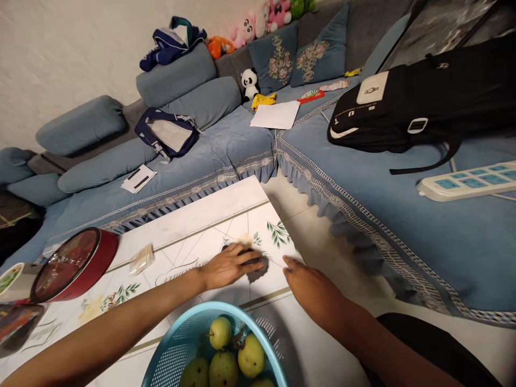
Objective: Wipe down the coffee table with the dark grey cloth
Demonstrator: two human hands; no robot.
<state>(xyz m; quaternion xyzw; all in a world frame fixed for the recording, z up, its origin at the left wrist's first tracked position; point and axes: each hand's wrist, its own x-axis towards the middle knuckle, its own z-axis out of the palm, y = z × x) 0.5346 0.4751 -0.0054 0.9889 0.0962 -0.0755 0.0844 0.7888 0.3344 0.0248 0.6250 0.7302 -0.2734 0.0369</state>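
Left hand [229, 266], centre frame, presses flat on a dark grey crumpled cloth [258, 267], fingers clamped over it, w/ the cloth on the white tiled leaf-print surface [193, 215] near its far corner. Right hand [312, 287] just right of it, open, palm down on the surface edge, holding nothing. To wipe well, I'd judge: keep even pressure, short strokes, right hand bracing. Bottom centre: light blue plastic basket [169, 349] w/ green-yellow fruit [220, 332]. Left: round red tin [76, 266].

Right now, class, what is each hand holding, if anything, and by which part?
The left hand presses down on a dark cloth on the table, fingers over its top. The right hand holds nothing; it rests at the table edge.
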